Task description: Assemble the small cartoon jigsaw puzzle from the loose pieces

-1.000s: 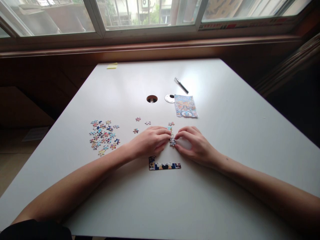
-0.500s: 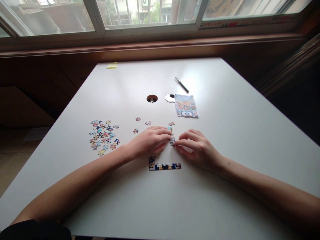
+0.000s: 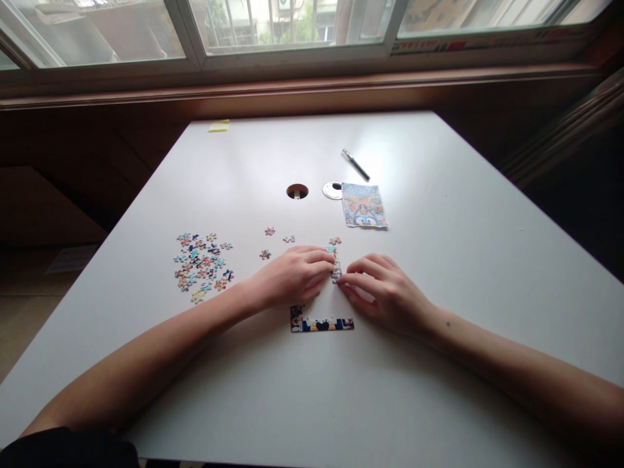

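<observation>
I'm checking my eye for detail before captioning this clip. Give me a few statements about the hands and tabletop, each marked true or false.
1. The right hand has its fingertips at the near end of a narrow puzzle strip. True.
2. The left hand holds the pen. False: the left hand is at the strip; the pen lies beyond the picture sheet.
3. A joined row lies on the near side of the left hand. True.
4. The yellow note lies by the near edge. False: the yellow note is at the far left corner.
</observation>
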Motion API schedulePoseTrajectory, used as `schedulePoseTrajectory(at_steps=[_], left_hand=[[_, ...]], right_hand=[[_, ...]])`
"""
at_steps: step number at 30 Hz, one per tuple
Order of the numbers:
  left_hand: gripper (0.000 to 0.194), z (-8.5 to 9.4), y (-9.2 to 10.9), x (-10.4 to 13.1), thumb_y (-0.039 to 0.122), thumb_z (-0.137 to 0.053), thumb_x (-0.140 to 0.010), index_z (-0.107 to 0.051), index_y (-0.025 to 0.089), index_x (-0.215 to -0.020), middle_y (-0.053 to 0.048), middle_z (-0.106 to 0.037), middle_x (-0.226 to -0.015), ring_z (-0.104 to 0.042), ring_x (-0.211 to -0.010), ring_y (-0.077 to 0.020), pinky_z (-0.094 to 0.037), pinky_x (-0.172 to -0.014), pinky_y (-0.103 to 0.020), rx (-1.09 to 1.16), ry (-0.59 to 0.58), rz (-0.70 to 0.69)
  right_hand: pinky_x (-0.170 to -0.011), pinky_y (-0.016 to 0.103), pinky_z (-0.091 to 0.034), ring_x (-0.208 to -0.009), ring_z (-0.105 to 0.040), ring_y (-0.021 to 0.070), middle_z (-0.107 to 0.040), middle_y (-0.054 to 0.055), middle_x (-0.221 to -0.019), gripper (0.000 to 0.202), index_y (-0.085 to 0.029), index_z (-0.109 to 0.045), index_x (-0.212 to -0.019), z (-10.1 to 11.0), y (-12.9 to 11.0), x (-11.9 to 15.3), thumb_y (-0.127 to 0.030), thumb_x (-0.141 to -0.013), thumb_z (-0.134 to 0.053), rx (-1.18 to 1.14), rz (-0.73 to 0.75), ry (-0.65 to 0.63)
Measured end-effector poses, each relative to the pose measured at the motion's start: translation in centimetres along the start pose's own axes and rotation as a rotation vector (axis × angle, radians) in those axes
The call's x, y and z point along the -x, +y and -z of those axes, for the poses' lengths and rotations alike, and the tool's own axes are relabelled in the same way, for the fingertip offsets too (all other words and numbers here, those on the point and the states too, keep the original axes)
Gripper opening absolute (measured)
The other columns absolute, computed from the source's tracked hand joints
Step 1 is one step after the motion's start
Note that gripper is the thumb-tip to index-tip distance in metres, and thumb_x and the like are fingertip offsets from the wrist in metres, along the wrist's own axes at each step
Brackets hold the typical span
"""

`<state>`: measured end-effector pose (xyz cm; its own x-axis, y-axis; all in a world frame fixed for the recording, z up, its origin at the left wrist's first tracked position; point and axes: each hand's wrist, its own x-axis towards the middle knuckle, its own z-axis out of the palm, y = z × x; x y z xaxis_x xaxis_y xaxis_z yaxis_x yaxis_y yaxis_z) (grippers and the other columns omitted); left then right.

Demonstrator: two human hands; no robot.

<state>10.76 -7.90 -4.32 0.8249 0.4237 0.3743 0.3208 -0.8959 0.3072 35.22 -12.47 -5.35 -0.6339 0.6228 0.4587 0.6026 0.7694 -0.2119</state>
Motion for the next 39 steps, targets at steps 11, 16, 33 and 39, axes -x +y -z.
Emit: schedulePoseTrajectory(at_steps=[11,16,33,39], left_hand=[[0.031,0.0,0.0,0.0,0.016,-0.055,-0.096,-0.063,0.019,-0.125,-0.008,-0.068,-0.125,-0.063,-0.118,-0.0226,-0.052,-0.105,-0.042,-0.03,-0.039,-0.001],[0.027,0.2,0.3,-0.2,0.015,-0.052,-0.098,-0.062,0.016,-0.123,-0.012,-0.067,-0.126,-0.063,-0.118,-0.0241,-0.052,-0.102,-0.043,-0.097,-0.088,-0.016],[0.021,-0.3,0.4,-0.1,0.018,-0.05,-0.098,-0.06,0.015,-0.116,-0.011,-0.066,-0.123,-0.061,-0.117,-0.0236,-0.051,-0.104,-0.041,-0.111,-0.062,-0.012],[0.02,-0.3,0.4,-0.2,0.016,-0.051,-0.096,-0.061,0.015,-0.114,-0.012,-0.067,-0.122,-0.061,-0.117,-0.023,-0.052,-0.103,-0.041,-0.099,-0.062,-0.004]], right_hand=[[-0.091,0.044,-0.049,-0.109,-0.065,0.0252,-0.072,0.007,-0.122,0.023,-0.024,-0.066,-0.113,1.1,0.0,-0.4,-0.015,-0.093,-0.059,-0.017,0.065,-0.132],[-0.09,0.043,-0.048,-0.106,-0.064,0.0245,-0.072,0.007,-0.12,0.024,-0.023,-0.064,-0.114,0.9,0.2,-0.5,-0.014,-0.094,-0.057,-0.013,0.077,-0.107],[-0.092,0.044,-0.051,-0.106,-0.063,0.0245,-0.07,0.009,-0.118,0.025,-0.024,-0.062,-0.114,0.0,0.5,-0.4,-0.013,-0.092,-0.057,-0.081,0.057,-0.07],[-0.089,0.044,-0.051,-0.104,-0.064,0.0243,-0.071,0.008,-0.117,0.023,-0.026,-0.065,-0.11,0.0,0.8,-0.3,-0.014,-0.092,-0.057,-0.081,0.041,-0.07]])
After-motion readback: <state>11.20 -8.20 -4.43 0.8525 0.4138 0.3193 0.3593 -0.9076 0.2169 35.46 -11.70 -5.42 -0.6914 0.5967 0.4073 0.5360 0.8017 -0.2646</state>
